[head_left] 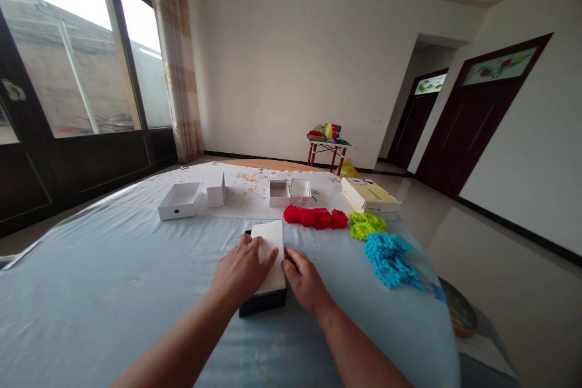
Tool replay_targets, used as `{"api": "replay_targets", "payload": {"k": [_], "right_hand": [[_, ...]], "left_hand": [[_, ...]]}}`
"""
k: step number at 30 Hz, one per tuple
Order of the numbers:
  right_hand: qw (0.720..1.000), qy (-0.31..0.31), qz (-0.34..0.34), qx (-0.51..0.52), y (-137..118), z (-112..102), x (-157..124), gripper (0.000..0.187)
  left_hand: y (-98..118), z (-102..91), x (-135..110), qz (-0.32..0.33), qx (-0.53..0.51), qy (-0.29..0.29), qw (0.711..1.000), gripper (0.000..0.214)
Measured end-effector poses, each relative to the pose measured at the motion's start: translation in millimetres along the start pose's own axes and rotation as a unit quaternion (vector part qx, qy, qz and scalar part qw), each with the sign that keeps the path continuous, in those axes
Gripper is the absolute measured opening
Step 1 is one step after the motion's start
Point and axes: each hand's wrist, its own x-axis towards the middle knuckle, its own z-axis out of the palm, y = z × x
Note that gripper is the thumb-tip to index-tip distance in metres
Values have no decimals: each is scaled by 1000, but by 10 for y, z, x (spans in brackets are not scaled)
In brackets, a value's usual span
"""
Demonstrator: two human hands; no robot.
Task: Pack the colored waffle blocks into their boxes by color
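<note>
A flat white lid (271, 241) lies on a black box (264, 303) near the front of the table with the pale blue cloth (113, 279). My left hand (242, 271) rests flat on the lid, fingers stretched across its near half. My right hand (304, 279) presses against the lid's right edge with fingers curled along the side of the box. Both hands touch the same box.
Behind the box lie red (316, 217), yellow-green (366, 225) and blue (388, 257) piles of small plastic pieces. Open white boxes (179, 200) (289, 192) and a yellow-white carton (369, 193) stand farther back. A small red-legged table (326, 147) stands by the wall; the table edge drops off at right.
</note>
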Motion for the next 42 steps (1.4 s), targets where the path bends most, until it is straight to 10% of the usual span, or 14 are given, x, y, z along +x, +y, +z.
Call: {"api": "replay_targets", "payload": {"k": [17,26,42], "right_hand": [[997,-37,5,-71,85,113,-20,45],[988,-136,-33,-59,96,-13,-67,61],[987,-120,-60,-88,152,52,-69,54]], "left_hand": [[-297,218,-83,32,-30,69,997,40],[-474,193,-177,74,-140,-91,983,77],[-528,379,-149,80,-129,-63,986,81]]}}
